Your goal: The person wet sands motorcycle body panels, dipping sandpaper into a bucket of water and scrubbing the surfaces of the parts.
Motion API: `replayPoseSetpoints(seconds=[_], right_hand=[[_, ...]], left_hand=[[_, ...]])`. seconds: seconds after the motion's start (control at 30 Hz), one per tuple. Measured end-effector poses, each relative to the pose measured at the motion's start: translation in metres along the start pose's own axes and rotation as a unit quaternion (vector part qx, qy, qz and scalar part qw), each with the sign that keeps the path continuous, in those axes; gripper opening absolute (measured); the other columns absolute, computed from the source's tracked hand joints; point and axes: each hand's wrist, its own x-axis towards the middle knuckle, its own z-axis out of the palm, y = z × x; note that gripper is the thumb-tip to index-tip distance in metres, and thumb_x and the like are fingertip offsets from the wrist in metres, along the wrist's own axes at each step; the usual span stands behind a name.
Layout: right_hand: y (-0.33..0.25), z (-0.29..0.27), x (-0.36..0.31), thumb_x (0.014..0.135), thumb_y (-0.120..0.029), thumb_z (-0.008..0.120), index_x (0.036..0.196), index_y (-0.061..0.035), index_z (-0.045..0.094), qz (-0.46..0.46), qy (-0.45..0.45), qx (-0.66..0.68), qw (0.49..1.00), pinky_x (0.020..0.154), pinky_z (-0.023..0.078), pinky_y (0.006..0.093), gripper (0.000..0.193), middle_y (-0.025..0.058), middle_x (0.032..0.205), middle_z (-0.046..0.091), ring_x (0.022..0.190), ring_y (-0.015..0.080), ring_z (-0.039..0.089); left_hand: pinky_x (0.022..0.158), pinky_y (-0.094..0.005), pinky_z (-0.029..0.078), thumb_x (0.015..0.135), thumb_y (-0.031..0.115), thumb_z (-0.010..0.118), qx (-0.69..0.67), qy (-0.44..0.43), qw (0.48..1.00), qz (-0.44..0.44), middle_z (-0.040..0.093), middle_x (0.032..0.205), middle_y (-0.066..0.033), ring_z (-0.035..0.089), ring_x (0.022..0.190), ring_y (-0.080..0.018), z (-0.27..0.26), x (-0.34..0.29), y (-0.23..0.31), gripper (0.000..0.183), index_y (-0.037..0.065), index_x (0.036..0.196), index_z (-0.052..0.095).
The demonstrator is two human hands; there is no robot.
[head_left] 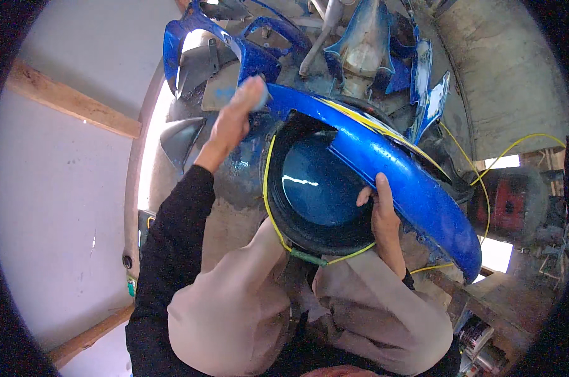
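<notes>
A long curved blue motorcycle body panel (385,157) with yellow and white stripes lies slanted across the far rim of a black bucket (325,242). Dark water (316,182) stands in the bucket, between my knees. My right hand (386,217) grips the panel's near edge, thumb on top and fingers partly hidden beneath. At the panel's far left end, my left hand (237,113) is closed round a small pale grey-blue thing (259,100). It is blurred and mostly covered by the fingers, so its kind cannot be made out.
Another blue panel frame (240,47) lies beyond my left hand. A dirty tapered part (363,47) and several blue and white pieces (426,88) lie at the far side. A yellow cord (488,195) runs on the right, near a red machine (510,200). A pale wall (65,188) stands left.
</notes>
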Motion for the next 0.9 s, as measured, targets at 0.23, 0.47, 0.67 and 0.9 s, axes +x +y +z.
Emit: replayPoseSetpoints(seconds=[0.23,0.47,0.67,0.9], right_hand=[[0.01,0.002,0.002,0.103,-0.034,0.054,0.106,0.0002,0.062,-0.043,0.019,0.044,0.998,0.061,0.046,0.0291,0.035,0.008,0.069,0.06,0.06,0.0168,0.057],[0.002,0.001,0.0,0.103,-0.04,0.05,0.09,-0.0032,0.062,-0.026,0.006,0.029,0.999,0.068,0.045,0.0286,0.041,0.007,0.069,0.061,0.065,0.0159,0.056],[-0.001,0.002,-0.002,0.104,-0.045,0.046,0.074,-0.0057,0.063,0.015,0.001,0.031,0.999,0.077,0.043,0.0282,0.052,0.006,0.069,0.062,0.071,0.0147,0.055],[0.001,-0.001,-0.002,0.103,-0.046,0.045,0.073,-0.006,0.063,0.012,0.004,-0.003,1.0,0.077,0.042,0.0281,0.053,0.0058,0.069,0.062,0.072,0.0147,0.055]], left_hand=[[0.124,-0.0426,0.02,0.091,0.005,0.046,-0.009,-0.001,0.998,-0.057,0.034,0.161,-0.0115,0.027,0.15,-0.0287,-0.007,0.008,0.002,0.063,0.014,0.152,0.042],[0.123,-0.0412,0.027,0.072,-0.015,0.053,0.074,0.026,0.997,-0.023,0.036,0.158,-0.0133,0.033,0.147,-0.0315,-0.007,0.014,0.003,0.085,0.009,0.152,0.038],[0.121,-0.0413,0.03,0.076,-0.011,0.053,0.128,-0.018,0.991,0.036,0.037,0.157,-0.015,0.033,0.147,-0.0311,-0.012,0.009,0.006,0.08,0.007,0.152,0.037],[0.123,-0.0384,0.024,0.078,-0.012,0.048,0.087,-0.11,0.987,0.083,0.037,0.158,-0.0131,0.032,0.148,-0.0303,-0.015,0.007,0.02,0.079,0.011,0.154,0.037]])
